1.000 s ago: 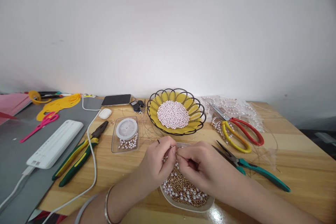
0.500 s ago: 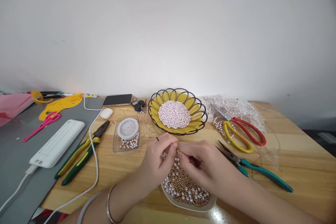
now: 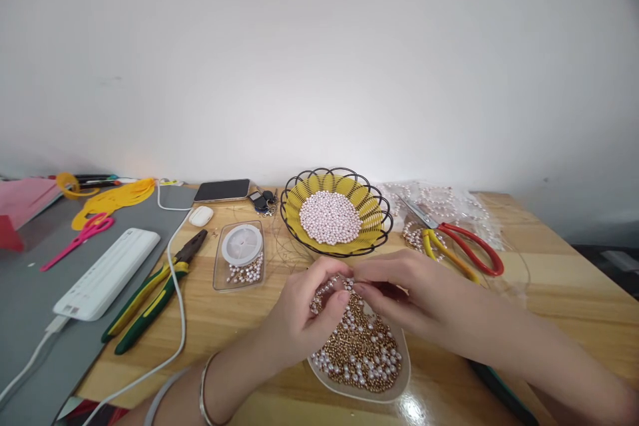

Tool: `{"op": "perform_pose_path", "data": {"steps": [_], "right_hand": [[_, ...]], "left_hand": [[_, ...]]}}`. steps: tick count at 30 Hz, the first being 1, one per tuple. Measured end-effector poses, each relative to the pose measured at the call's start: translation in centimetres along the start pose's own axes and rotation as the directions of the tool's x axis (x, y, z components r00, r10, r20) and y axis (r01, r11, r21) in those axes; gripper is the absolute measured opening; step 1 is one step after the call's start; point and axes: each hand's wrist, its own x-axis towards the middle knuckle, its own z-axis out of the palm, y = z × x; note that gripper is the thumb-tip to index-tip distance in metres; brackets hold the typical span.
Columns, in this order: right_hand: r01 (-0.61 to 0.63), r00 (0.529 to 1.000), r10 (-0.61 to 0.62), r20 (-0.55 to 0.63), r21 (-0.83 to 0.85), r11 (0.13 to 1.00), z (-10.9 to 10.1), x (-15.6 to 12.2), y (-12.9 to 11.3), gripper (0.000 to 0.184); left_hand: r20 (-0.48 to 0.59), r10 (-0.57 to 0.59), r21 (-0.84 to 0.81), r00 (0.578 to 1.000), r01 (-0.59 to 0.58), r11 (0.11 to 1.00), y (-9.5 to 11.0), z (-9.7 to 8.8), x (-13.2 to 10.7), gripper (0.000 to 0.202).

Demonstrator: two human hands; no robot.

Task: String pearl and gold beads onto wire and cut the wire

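Observation:
My left hand [image 3: 304, 309] and my right hand [image 3: 399, 293] meet fingertip to fingertip over a clear dish [image 3: 404, 383] full of gold and pearl beads [image 3: 362, 353]. Both pinch a short strand of small pearls; the thread itself is too thin to see. The left wrist wears thin bangles [image 3: 202, 389]. My right forearm crosses the table from the lower right.
Behind stand a black wire basket [image 3: 384, 216] of pink pearls, a clear box [image 3: 219, 273] with a thread spool, red-and-yellow scissors [image 3: 462, 249], and bagged pearls. Green-yellow pliers [image 3: 144, 293], a white cable, power strip [image 3: 104, 273], pink scissors, phone and keys lie left.
My right hand has lifted and shifted right and farther back, its forearm now covering the teal pliers. More of the bead dish is uncovered. The left hand stays in place.

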Motion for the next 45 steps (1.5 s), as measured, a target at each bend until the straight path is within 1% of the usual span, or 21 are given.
{"op": "perform_pose_path", "data": {"steps": [3, 6, 9, 13, 15, 17, 21, 24, 28, 30, 32, 35, 37, 39, 42, 45], "right_hand": [[0.021, 0.999, -0.020, -0.027, 0.030, 0.999, -0.3, 0.1, -0.2, 0.022], [0.029, 1.000, -0.028, -0.014, 0.030, 0.999, -0.5, 0.1, -0.4, 0.023], [0.035, 0.999, -0.035, 0.020, -0.005, 0.999, -0.7, 0.1, -0.5, 0.026], [0.062, 0.997, -0.061, 0.051, -0.022, 0.998, -1.1, 0.0, -0.8, 0.031], [0.090, 0.994, -0.089, 0.060, -0.017, 0.996, -1.2, -0.1, -0.9, 0.032], [0.112, 0.992, -0.110, 0.068, -0.019, 0.994, -1.4, -0.1, -0.9, 0.032], [0.126, 0.990, -0.124, 0.071, -0.018, 0.992, -1.4, -0.2, -1.0, 0.029], [0.130, 0.989, -0.127, 0.079, -0.039, 0.991, -1.5, -0.2, -1.0, 0.028], [0.135, 0.986, -0.129, 0.103, -0.059, 0.989, -1.6, -0.2, -0.9, 0.031], [0.140, 0.985, -0.133, 0.107, -0.061, 0.988, -1.7, -0.2, -0.9, 0.032], [0.145, 0.985, -0.138, 0.105, -0.063, 0.987, -1.8, -0.3, -0.9, 0.032], [0.146, 0.984, -0.140, 0.110, -0.050, 0.988, -1.9, -0.4, -0.9, 0.029], [0.145, 0.981, -0.142, 0.129, -0.012, 0.989, -1.9, -0.4, -0.9, 0.026], [0.136, 0.979, -0.138, 0.150, 0.019, 0.990, -1.9, -0.5, -0.9, 0.025], [0.113, 0.977, -0.113, 0.182, 0.011, 0.994, -2.0, -0.6, -0.9, 0.027], [0.094, 0.975, -0.088, 0.205, -0.019, 0.995, -2.1, -0.7, -1.0, 0.031]], "left_hand": [[0.015, 0.004, -0.006, 1.000, -0.004, 1.000, 0.1, 0.0, 0.0, 0.016], [0.004, 0.024, 0.003, 1.000, -0.024, 1.000, 0.3, 0.0, 0.2, 0.011], [-0.041, 0.073, 0.034, 0.997, -0.071, 0.997, 0.5, 0.0, 0.4, 0.007], [-0.105, 0.168, 0.055, 0.980, -0.163, 0.985, 0.7, -0.1, 0.7, 0.005], [-0.125, 0.192, 0.047, 0.973, -0.187, 0.981, 0.6, -0.1, 0.8, 0.005], [-0.133, 0.191, 0.030, 0.973, -0.189, 0.982, 0.5, -0.1, 0.8, 0.004], [-0.079, 0.140, -0.065, 0.987, -0.145, 0.987, 0.2, 0.0, 0.5, 0.009], [-0.044, 0.127, -0.114, 0.991, -0.132, 0.985, 0.2, 0.1, 0.3, 0.007], [-0.071, 0.110, -0.173, 0.991, -0.121, 0.978, 0.0, 0.3, 0.2, 0.003], [-0.069, 0.089, -0.240, 0.994, -0.103, 0.965, 0.0, 0.3, 0.2, 0.002], [-0.036, 0.040, -0.334, 0.999, -0.050, 0.941, 0.3, 0.2, 0.4, 0.006], [0.056, -0.079, -0.428, 0.995, 0.095, 0.899, 0.8, -0.1, 0.6, 0.023], [0.115, -0.132, -0.417, 0.985, 0.168, 0.893, 0.9, -0.1, 0.8, 0.035], [0.170, -0.151, -0.366, 0.974, 0.204, 0.908, 0.9, -0.2, 0.9, 0.043], [0.215, -0.165, -0.304, 0.962, 0.227, 0.925, 0.5, -0.1, 1.0, 0.045], [0.239, -0.193, -0.306, 0.952, 0.263, 0.915, 0.3, -0.2, 1.0, 0.044]]}}
